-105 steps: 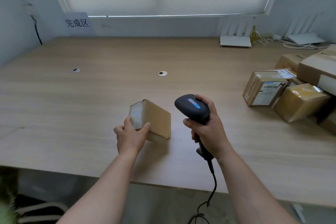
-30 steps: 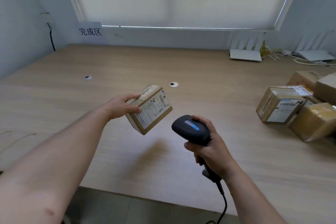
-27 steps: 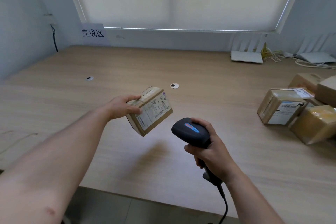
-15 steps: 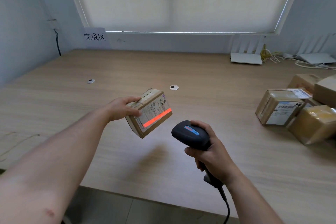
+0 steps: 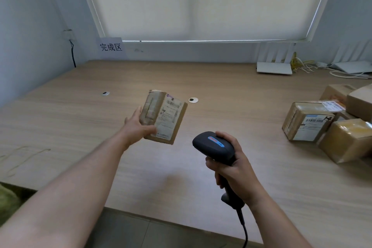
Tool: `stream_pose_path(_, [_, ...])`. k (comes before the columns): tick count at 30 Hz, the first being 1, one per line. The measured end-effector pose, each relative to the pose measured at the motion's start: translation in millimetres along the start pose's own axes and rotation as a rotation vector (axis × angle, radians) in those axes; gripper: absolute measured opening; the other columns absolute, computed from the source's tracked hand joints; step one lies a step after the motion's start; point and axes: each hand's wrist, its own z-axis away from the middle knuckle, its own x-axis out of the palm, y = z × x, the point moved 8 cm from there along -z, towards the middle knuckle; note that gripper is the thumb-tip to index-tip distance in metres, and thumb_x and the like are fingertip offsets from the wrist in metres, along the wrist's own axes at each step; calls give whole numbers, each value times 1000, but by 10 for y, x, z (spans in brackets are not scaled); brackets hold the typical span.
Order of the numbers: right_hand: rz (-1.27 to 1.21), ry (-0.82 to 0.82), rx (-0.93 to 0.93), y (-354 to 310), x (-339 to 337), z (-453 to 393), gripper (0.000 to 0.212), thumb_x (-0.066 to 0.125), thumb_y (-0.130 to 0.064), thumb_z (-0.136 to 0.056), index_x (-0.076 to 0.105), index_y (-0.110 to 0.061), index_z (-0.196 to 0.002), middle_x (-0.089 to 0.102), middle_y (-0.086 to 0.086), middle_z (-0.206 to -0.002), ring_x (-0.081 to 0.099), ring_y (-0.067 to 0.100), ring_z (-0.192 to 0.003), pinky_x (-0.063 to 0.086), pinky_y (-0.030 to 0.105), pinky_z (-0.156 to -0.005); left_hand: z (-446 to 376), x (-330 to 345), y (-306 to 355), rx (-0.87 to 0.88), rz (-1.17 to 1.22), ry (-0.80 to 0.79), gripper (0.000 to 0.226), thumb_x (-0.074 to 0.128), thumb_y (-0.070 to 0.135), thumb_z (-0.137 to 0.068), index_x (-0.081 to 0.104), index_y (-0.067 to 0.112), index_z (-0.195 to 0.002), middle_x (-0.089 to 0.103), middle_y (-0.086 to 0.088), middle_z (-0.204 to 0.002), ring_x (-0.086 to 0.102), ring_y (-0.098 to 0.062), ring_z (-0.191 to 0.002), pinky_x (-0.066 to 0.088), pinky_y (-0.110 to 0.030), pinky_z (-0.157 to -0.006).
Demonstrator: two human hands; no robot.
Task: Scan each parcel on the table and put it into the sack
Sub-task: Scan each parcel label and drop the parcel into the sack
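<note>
My left hand (image 5: 136, 127) holds a small brown cardboard parcel (image 5: 164, 117) up above the wooden table (image 5: 80, 119), stood almost on end with its white shipping label facing me. The thumb lies across the lower front of the parcel; the fingers are behind it. To the right and lower, my right hand (image 5: 233, 169) grips a black barcode scanner (image 5: 214, 145) by its handle, head pointing up-left toward the parcel, cable hanging down. No scan light shows on the label. A bit of green sack (image 5: 6, 203) shows at the lower left edge.
A heap of several cardboard parcels (image 5: 308, 123) lies at the right of the table. White routers (image 5: 274, 67) and cables sit along the back right. A sign (image 5: 111, 47) hangs on the back wall at left. Two round grommets (image 5: 193, 100) are set in the tabletop.
The red scan line on the label half a second ago is gone. My left hand has turned the parcel more upright and shifted it slightly. The scanner hand has barely moved.
</note>
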Motion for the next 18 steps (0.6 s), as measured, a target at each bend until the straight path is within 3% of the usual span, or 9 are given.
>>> stream_pose_path(2, [-63, 15, -10, -41, -6, 10, 67, 68, 10, -84, 56, -46, -118, 64, 11, -102, 49, 27, -47, 44, 33, -45, -22, 83, -126, -5, 129, 43, 83, 77, 36, -43, 42, 57, -115, 53, -9, -125, 51, -33, -118, 48, -52, -97])
stream_pose_path(5, [-146, 19, -32, -116, 4, 33, 65, 71, 7, -82, 55, -42, -122, 66, 16, -94, 48, 27, -45, 44, 31, -44, 280, 256, -32, -17, 289, 67, 97, 80, 21, -55, 31, 30, -138, 55, -9, -125, 55, -29, -115, 48, -43, -98])
stream_pose_path(8, [-202, -5, -57, -220, 47, 72, 62, 72, -5, -73, 56, -43, -120, 66, 22, -91, 49, 27, -44, 44, 31, -43, 382, 421, -66, -42, 376, 77, 88, 75, 3, -74, 21, 17, -141, 57, -10, -125, 55, -26, -114, 38, -35, -97])
stream_pose_path(18, [-234, -34, -102, -323, 88, 134, 65, 71, -1, -71, 57, -38, -122, 63, 18, -102, 46, 27, -41, 42, 28, -41, 417, 551, 5, 18, 360, 81, 89, 74, 4, -78, 18, 17, -146, 54, -9, -131, 49, -19, -108, 35, -33, -93])
